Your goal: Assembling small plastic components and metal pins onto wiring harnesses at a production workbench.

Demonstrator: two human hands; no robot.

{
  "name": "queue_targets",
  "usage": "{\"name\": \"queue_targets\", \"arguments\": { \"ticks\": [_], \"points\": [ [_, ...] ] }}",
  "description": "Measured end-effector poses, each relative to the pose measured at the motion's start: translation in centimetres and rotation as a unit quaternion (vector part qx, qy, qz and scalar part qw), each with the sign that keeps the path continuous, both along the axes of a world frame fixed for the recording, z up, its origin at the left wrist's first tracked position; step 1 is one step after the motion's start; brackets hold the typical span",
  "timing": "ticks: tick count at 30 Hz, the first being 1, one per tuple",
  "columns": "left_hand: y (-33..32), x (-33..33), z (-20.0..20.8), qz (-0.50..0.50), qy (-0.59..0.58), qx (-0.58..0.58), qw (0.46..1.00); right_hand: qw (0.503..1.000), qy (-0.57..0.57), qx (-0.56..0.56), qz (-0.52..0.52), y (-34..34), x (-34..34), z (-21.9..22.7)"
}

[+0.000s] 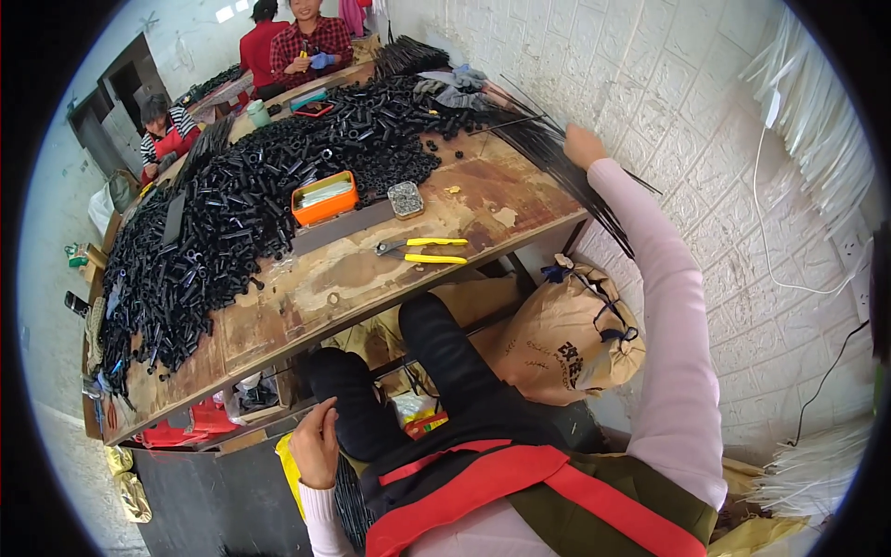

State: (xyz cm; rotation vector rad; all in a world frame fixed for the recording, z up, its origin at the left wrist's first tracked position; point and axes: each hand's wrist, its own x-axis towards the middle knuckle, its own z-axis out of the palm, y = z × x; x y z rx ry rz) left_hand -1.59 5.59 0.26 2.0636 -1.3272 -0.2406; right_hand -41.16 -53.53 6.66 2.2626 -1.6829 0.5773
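Observation:
At the far right end of the workbench, my right hand (583,146) is closed at a bundle of long thin black rods (557,167). A rod slants past its fingers, which are partly hidden. The rods stick out over the bench's right edge. Low by my left thigh, my left hand (316,450) has its fingers loosely apart, with nothing seen in it. A pair of yellow-handled pliers (422,249) lies on the bench in front of me, jaws to the left. Behind it stand an orange box (323,210) with pale strips and a small clear tub (406,200) of metal bits.
A large heap of short black tubular parts (223,232) covers the bench's left and back. Grey gloves (455,88) lie near the rods. A tan sack (566,334) stands below the bench's right end. Several people (311,51) sit behind the heap. White strips (826,111) hang on the right wall.

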Motion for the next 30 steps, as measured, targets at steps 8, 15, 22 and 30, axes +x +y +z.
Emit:
{"name": "queue_targets", "arguments": {
  "ticks": [8,15,22,30],
  "points": [
    [-1.5,-0.7,-1.5,-0.031,0.009,-0.05,0.998,0.997,0.066,0.045,0.005,-1.6,-1.1,3.7],
    [1.5,2.2,-3.3,-0.011,0.004,-0.098,0.995,0.989,0.121,-0.081,-0.007,-2.7,4.4,3.7],
    [1.6,0.8,-1.6,-0.019,0.006,-0.102,0.995,0.814,-0.387,0.429,0.067,-2.5,4.7,11.2],
    [-4.0,-0.4,3.3,-0.198,0.093,-0.114,0.969,0.691,-0.523,0.379,0.325,7.7,13.7,16.3]
  ]
}}
